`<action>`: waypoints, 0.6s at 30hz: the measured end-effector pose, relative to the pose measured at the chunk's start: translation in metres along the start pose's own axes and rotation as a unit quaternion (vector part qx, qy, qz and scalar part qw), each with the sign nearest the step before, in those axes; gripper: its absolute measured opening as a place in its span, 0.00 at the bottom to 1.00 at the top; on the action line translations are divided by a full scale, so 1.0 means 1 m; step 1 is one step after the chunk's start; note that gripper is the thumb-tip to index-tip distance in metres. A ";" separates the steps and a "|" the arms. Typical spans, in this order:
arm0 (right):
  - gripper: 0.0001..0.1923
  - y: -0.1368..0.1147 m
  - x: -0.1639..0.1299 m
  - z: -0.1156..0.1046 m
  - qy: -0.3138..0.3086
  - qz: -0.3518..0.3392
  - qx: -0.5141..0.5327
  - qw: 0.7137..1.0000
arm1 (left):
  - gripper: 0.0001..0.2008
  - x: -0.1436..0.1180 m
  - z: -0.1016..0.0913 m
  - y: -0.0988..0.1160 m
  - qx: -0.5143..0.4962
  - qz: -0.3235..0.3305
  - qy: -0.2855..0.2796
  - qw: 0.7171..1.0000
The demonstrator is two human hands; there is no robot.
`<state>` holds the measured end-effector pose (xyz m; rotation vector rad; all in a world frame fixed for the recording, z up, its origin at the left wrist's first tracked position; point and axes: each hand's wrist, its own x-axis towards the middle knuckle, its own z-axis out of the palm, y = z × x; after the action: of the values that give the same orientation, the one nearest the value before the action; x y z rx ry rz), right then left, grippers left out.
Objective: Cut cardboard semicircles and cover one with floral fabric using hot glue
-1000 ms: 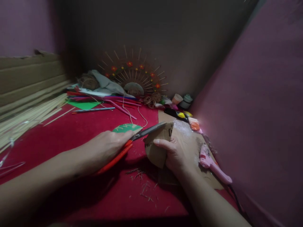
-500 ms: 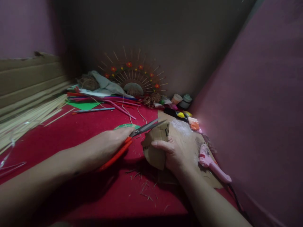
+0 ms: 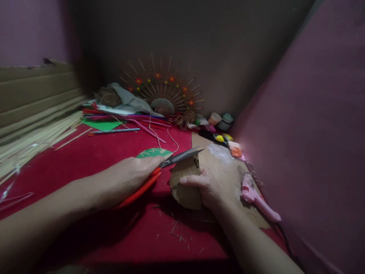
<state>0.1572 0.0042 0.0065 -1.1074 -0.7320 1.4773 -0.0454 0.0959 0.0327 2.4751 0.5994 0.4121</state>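
Over the last half second, your orange-handled scissors (image 3: 182,156) have drawn nearly together, and the cardboard piece (image 3: 186,192) beside them has turned a little, its printed mark now lower; a cut along its upper edge seems under way. Your left hand (image 3: 142,169) is curled round the handles; your right hand (image 3: 213,188) pinches the cardboard above the table (image 3: 114,148), thumb in front, other fingers mostly hidden.

We're at a craft workspace here, wedged into a corner beside a plain mauve wall (image 3: 319,114)! We spot orange-handled metal scissors (image 3: 182,155), a pink plastic glue gun (image 3: 261,204) on flat brown cardboard (image 3: 225,179), loose brown twine (image 3: 184,120), slim pale sticks (image 3: 48,139) and, behind the red-covered work surface (image 3: 114,152), a flower-dotted, fan-shaped decoration (image 3: 172,79).
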 end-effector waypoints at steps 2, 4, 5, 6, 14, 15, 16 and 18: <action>0.14 -0.001 0.000 0.001 0.005 -0.001 -0.007 1.000 | 0.19 0.000 -0.002 0.004 0.015 0.005 -0.023 1.000; 0.14 -0.001 0.000 0.003 0.009 0.000 -0.015 1.000 | 0.20 0.000 -0.003 0.005 0.023 0.011 -0.024 0.999; 0.13 -0.002 0.000 0.004 0.011 0.000 -0.018 1.000 | 0.20 0.000 -0.003 0.005 0.026 0.012 -0.024 0.999; 0.13 -0.002 0.000 0.004 0.014 -0.001 -0.021 1.000 | 0.21 0.000 -0.004 0.004 0.028 0.010 -0.022 0.999; 0.15 -0.002 0.000 0.002 0.018 -0.002 -0.033 0.999 | 0.13 -0.002 0.003 -0.011 0.074 0.011 0.009 0.997; 0.15 -0.001 0.000 0.002 0.015 -0.002 -0.034 0.999 | 0.11 -0.001 0.003 -0.014 0.086 0.008 0.013 0.996; 0.15 -0.001 -0.001 0.001 0.011 0.001 -0.037 0.999 | 0.10 -0.001 0.003 -0.018 0.096 0.000 0.023 0.995; 0.14 -0.001 -0.001 0.001 0.018 0.008 -0.043 0.999 | 0.11 0.001 -0.003 -0.028 0.124 -0.029 0.067 0.990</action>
<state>0.1567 0.0035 0.0075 -1.2036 -0.7697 1.4467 -0.0548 0.1187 0.0184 2.6718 0.8211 0.5115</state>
